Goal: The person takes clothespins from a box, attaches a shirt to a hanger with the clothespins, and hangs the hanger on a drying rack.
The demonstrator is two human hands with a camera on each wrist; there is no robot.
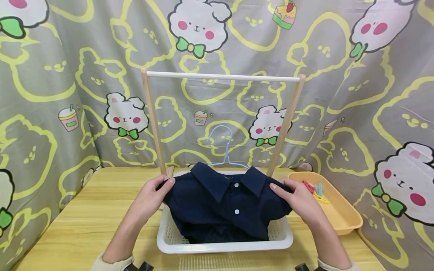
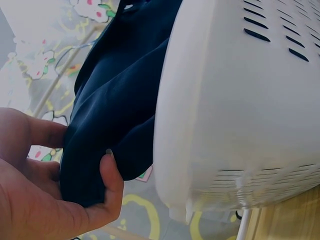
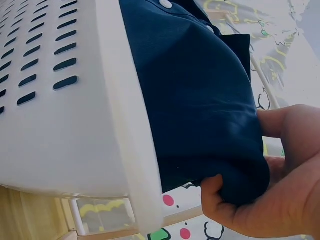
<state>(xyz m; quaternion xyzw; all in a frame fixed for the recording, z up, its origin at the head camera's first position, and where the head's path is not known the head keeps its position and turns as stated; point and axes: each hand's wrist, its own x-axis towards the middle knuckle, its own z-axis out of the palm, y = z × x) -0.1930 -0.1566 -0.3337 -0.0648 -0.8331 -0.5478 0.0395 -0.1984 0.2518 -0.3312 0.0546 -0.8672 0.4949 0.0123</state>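
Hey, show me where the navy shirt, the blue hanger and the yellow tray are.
Navy shirt [image 1: 217, 214]: head view, on the front, below the collar.
Blue hanger [image 1: 226, 150]: head view, on the stem below its hook.
Yellow tray [image 1: 340, 211]: head view, on the bare floor beside the clips.

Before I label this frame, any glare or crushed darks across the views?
Head: fairly even light, but the navy shirt sinks to near-black low in the white basket; left wrist: curtain washed out toward the upper left; right wrist: curtain bleached toward the upper right.
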